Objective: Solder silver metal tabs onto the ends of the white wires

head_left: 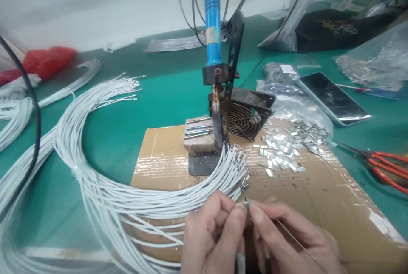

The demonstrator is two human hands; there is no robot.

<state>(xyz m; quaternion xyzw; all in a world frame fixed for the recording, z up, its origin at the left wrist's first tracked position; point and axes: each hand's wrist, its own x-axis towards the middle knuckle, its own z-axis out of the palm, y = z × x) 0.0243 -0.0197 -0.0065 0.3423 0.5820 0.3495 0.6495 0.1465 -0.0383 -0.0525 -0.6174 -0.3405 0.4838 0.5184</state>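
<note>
White cables (149, 195) sweep over the left edge of the cardboard (318, 189), passing behind the left hand (213, 231), its thumb and forefinger pinched on a tiny piece (246, 201), mostly hidden between the fingertips; the right hand (293, 233) pinches it likewise.

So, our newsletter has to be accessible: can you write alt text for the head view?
A person's left hand and right hand pinch a tiny part over a cardboard sheet. Bundled white cables curve in from the left, small metallic pieces lie scattered ahead, and a blue soldering iron is held tip-down in a stand.
</note>
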